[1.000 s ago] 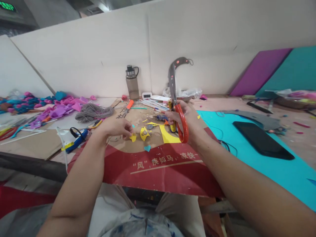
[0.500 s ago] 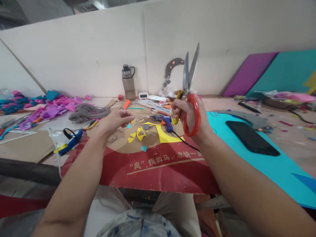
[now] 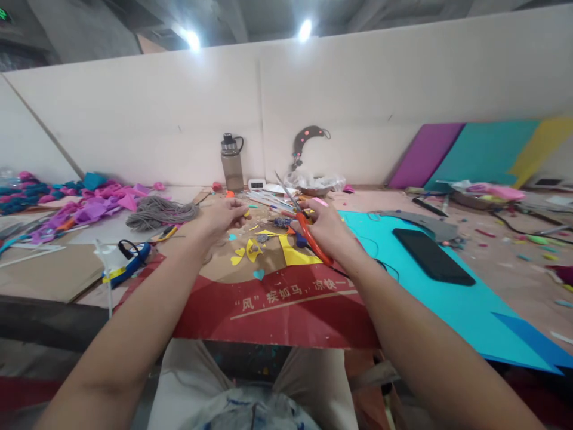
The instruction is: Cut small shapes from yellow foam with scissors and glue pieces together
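Observation:
Between the fingertips of my left hand is a small yellow piece, its shape too small to make out. My right hand is wrapped round the scissors; their orange handle shows and the blades point up and to the left, looking nearly closed. Below the hands, yellow hearts, a cut yellow scrap and a light blue heart lie on a brown and red cardboard sheet. A larger yellow sheet lies under my right hand, beside a partly hidden blue glue gun.
A water bottle stands at the white partition. Grey cord and purple scraps lie left, near a blue and white device. On the right, a black phone rests on a turquoise sheet. A crescent ornament is at the wall.
My right hand has lowered the scissors and tilted them to the left, and the blades have come together. My left hand stays almost in place with the yellow piece. The view has tipped upward.

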Motion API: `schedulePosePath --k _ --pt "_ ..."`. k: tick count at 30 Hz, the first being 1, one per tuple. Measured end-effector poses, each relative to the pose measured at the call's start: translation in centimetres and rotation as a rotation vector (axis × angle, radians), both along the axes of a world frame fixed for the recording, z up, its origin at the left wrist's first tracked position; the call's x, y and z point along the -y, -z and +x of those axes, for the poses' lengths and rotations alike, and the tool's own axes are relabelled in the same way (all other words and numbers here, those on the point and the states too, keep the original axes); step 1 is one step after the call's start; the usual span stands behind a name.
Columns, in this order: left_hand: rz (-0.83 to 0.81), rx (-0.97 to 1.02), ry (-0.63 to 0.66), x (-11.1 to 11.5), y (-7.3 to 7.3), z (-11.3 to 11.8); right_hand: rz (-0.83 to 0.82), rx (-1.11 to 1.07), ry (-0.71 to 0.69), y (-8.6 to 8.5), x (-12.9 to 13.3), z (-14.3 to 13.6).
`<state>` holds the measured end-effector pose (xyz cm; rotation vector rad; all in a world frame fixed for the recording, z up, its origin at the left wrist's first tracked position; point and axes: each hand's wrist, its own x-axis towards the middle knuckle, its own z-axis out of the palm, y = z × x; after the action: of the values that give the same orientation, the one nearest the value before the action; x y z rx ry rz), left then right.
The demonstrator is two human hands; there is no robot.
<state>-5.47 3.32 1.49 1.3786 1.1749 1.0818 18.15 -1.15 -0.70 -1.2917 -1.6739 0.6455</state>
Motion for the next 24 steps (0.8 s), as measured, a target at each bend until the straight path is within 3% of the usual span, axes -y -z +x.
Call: schedulePosePath --k 4,9,12,17,21,24 --pt "0.038 0.086 -0.023 0.3 0.9 -0.1 0.059 0.196 0.058 0.9 -0.3 0.1" --pt "0.080 0.190 0.011 1.3 2.3 0.0 0.063 0.023 0.021 0.6 -0.5 0.4" --pt "0.090 0.112 0.065 1.6 2.3 1.1 0.060 -0.080 0.035 0.1 -0.4 0.6" --pt "0.094 -0.502 0.142 1.8 1.5 4.0 0.078 -0.104 0.064 -0.2 -0.6 1.0" --pt "0.094 -1.073 0.192 1.9 1.6 7.1 0.105 -0.134 0.061 -0.2 -1.1 1.3" --pt "0.030 -1.241 0.207 1.8 2.1 9.4 0.099 -0.135 0.055 -0.1 -1.4 1.4"
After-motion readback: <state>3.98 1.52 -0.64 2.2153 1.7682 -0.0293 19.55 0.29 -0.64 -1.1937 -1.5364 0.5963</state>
